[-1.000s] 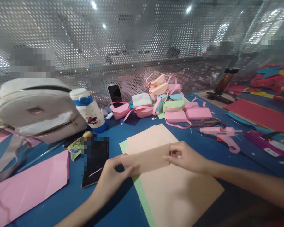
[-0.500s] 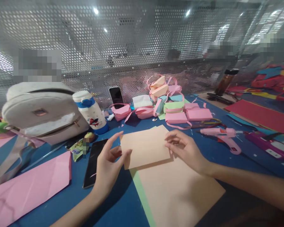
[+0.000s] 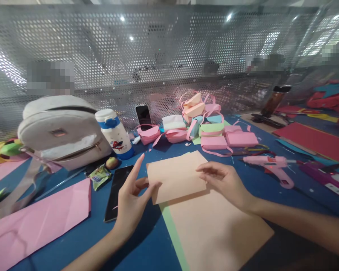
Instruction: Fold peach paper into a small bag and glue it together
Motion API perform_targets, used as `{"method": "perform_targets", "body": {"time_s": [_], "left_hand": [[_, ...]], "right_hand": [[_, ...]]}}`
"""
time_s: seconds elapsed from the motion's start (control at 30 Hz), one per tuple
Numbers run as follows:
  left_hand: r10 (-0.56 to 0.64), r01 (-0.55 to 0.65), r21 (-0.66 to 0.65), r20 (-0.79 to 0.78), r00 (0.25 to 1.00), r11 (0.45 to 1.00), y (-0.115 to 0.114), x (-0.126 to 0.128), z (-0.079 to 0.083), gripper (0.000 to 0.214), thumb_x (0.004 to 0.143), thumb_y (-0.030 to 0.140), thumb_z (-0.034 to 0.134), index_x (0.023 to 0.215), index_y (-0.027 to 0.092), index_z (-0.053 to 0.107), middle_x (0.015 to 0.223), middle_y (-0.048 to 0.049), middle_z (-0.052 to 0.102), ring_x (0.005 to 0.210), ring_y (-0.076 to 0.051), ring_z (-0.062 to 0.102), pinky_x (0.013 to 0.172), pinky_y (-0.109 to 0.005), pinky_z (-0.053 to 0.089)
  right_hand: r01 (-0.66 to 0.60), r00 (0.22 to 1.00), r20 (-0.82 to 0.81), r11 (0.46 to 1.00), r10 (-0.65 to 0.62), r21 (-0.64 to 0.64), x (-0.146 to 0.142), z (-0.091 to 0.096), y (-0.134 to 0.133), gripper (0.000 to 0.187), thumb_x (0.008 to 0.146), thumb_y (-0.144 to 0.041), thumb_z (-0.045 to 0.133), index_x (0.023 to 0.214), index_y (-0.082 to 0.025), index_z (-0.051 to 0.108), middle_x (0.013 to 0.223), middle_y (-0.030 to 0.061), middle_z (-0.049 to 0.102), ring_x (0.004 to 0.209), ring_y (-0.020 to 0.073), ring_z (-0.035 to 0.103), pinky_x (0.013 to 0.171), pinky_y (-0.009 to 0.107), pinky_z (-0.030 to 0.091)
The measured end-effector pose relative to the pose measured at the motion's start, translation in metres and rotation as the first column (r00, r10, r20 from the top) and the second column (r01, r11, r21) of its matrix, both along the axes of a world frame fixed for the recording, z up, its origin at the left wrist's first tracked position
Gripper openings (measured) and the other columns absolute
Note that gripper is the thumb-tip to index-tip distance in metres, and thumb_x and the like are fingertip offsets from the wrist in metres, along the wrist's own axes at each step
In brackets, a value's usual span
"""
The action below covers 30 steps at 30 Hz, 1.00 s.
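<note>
Pinching a card (image 3: 177, 177) in the fingers of my left hand (image 3: 132, 201) and right hand (image 3: 231, 185), I have it unshaped; seemingly finished bags (image 3: 214, 143) sit near the surface's (image 3: 155, 248) far edge.

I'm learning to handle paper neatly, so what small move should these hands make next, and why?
Perhaps ease the small beige piece slightly to the right, over the larger beige sheet. In this view, its lower left corner juts past that sheet and the green sheet beneath, while the left hand and right hand are at its opposite side edges, seemingly well placed to guide it.
</note>
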State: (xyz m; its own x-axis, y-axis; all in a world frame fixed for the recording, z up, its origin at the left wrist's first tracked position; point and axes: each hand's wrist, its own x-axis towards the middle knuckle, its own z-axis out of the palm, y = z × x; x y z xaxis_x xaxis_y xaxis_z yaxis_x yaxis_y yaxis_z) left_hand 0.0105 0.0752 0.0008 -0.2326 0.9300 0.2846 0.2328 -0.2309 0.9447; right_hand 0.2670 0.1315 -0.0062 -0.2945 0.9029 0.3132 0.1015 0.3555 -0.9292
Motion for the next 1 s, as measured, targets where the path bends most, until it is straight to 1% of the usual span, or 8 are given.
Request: {"method": "perform_targets", "body": {"time_s": [0.1,0.17,0.27,0.33,0.5,0.63,0.87,1.0], "left_hand": [[0.005,-0.005,0.010,-0.022,1.000,1.000,-0.0003,-0.0022,-0.0020,0.078,0.080,0.035,0.076,0.149,0.025,0.041,0.084,-0.0014,0.079,0.074,-0.018,0.073,0.068,-0.025,0.061],[0.016,-0.014,0.031,-0.066,0.998,0.999,-0.0002,-0.0048,-0.0040,0.064,0.079,0.034,0.076,0.139,0.025,0.054,0.090,-0.0023,0.079,0.079,-0.018,0.074,0.072,-0.026,0.061],[0.018,-0.007,0.068,-0.163,0.987,0.998,0.0004,-0.0072,-0.0051,0.026,0.079,0.032,0.075,0.104,0.024,0.078,0.098,-0.0034,0.079,0.086,-0.020,0.074,0.078,-0.026,0.060],[0.009,0.002,0.057,-0.196,0.981,0.998,0.0006,-0.0066,-0.0039,0.014,0.078,0.032,0.076,0.088,0.023,0.081,0.094,-0.0034,0.079,0.084,-0.020,0.074,0.075,-0.025,0.059],[0.012,-0.007,0.031,-0.164,0.986,0.999,0.0008,-0.0004,0.0009,0.018,0.073,0.033,0.080,0.088,0.023,0.080,0.090,-0.0034,0.079,0.082,-0.020,0.072,0.073,-0.026,0.058],[0.021,-0.008,0.065,-0.200,0.980,0.998,0.0022,0.0014,0.0007,0.017,0.076,0.032,0.077,0.090,0.023,0.079,0.092,-0.0040,0.078,0.084,-0.020,0.070,0.075,-0.027,0.057],[0.018,0.021,0.148,-0.257,0.966,0.989,0.0028,-0.0007,-0.0002,0.007,0.079,0.027,0.074,0.083,0.026,0.080,0.079,0.0000,0.076,0.067,-0.015,0.064,0.067,-0.026,0.053],[0.041,0.015,0.187,-0.294,0.955,0.982,0.0046,-0.0004,-0.0004,0.006,0.080,0.025,0.074,0.081,0.026,0.079,0.079,0.0003,0.077,0.067,-0.015,0.066,0.076,-0.030,0.053]], "right_hand": [[-0.002,1.000,-0.002,1.000,0.002,-0.007,-0.0005,0.0000,-0.0004,0.011,0.084,-0.027,0.070,0.093,-0.024,0.074,0.090,0.0025,0.072,0.079,0.0153,0.066,0.069,0.023,0.055],[0.000,1.000,-0.005,1.000,0.000,-0.011,-0.0007,-0.0003,-0.0002,0.010,0.084,-0.027,0.070,0.093,-0.024,0.074,0.090,0.0024,0.072,0.079,0.0150,0.066,0.069,0.023,0.054],[-0.003,1.000,-0.012,1.000,0.002,-0.026,-0.0006,-0.0007,0.0001,0.010,0.084,-0.027,0.070,0.093,-0.024,0.073,0.089,0.0025,0.071,0.078,0.0148,0.066,0.068,0.022,0.054],[0.000,1.000,-0.005,0.999,0.000,-0.032,-0.0005,-0.0009,-0.0002,0.011,0.084,-0.028,0.070,0.093,-0.023,0.073,0.088,0.0031,0.070,0.076,0.0148,0.064,0.065,0.023,0.053],[-0.006,1.000,-0.014,1.000,0.006,-0.002,-0.0024,0.0005,-0.0020,0.012,0.082,-0.031,0.073,0.090,-0.022,0.072,0.087,0.0029,0.067,0.070,0.0135,0.058,0.063,0.024,0.051],[-0.004,1.000,-0.017,1.000,0.004,0.005,-0.0047,0.0044,-0.0030,0.016,0.081,-0.033,0.074,0.093,-0.022,0.073,0.087,0.0032,0.065,0.069,0.0137,0.055,0.062,0.025,0.049],[-0.003,1.000,0.006,1.000,0.003,-0.010,-0.0019,0.0061,-0.0043,0.017,0.080,-0.033,0.075,0.093,-0.022,0.077,0.079,0.0024,0.062,0.069,0.0142,0.053,0.059,0.025,0.043],[0.001,0.999,0.045,0.998,-0.004,0.064,-0.0011,0.0031,0.0001,0.016,0.085,-0.033,0.071,0.096,-0.022,0.077,0.082,0.0036,0.062,0.070,0.0150,0.053,0.059,0.027,0.040]]}}
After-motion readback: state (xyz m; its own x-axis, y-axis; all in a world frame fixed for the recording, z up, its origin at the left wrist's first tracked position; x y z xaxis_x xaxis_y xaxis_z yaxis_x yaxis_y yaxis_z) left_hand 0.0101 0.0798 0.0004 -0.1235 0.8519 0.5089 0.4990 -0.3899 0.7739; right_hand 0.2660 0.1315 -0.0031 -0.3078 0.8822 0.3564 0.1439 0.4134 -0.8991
